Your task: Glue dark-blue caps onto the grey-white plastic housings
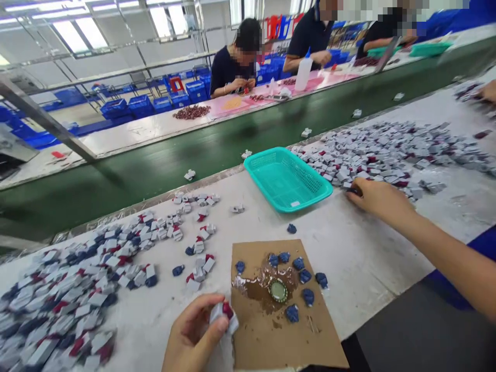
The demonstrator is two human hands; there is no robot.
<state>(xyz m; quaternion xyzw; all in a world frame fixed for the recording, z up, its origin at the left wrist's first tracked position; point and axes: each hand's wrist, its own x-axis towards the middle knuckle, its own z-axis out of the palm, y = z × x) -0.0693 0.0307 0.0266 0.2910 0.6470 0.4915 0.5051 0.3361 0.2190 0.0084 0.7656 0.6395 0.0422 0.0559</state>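
Note:
At the bottom middle, my left hand [196,330] pinches a small light-grey plastic part with a dark red insert [227,310] between thumb and fingers, beside the cardboard sheet [267,341]. Out to the right, my right hand [380,199] is closed at the near edge of a heap of grey and red parts [372,150]. A small dark piece [352,190], its kind unclear, shows at its fingertips. On the cardboard lie several dark blue pieces [308,297] around a bottle cap [278,290] in a wet, shiny patch.
A green plastic basket [271,192] stands behind the cardboard. Another heap of grey, red and blue parts [77,289] covers the left of the table. Beyond runs a green conveyor belt [155,175] carrying single parts. Co-workers [232,67] sit across it; another person's hand [489,92] is at far right.

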